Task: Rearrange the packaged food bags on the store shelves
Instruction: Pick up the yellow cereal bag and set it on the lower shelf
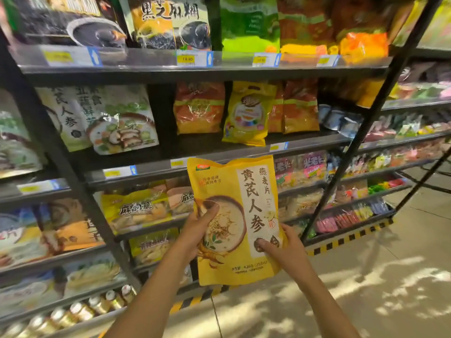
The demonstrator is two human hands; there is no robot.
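Note:
A large yellow oatmeal bag (pixel 227 186) with a bowl picture and a white label strip is held upright in front of the shelves. My left hand (pixel 195 228) grips its left edge, thumb across the bowl picture. My right hand (pixel 285 250) grips its lower right edge, thumb on the front. On the middle shelf (pixel 207 150) stand white-green bags (pixel 109 118) at the left, orange bags (pixel 199 107) and a small yellow bag (pixel 247 115) to the right, with a bare gap between the white-green and orange bags.
Black sesame bags (pixel 168 20) and green and orange packs fill the top shelf. Yellow snack bags (pixel 136 211) sit on lower shelves, jars (pixel 80 311) at the bottom left. A black diagonal post (pixel 366 123) crosses the right side. Tiled floor lies at the lower right.

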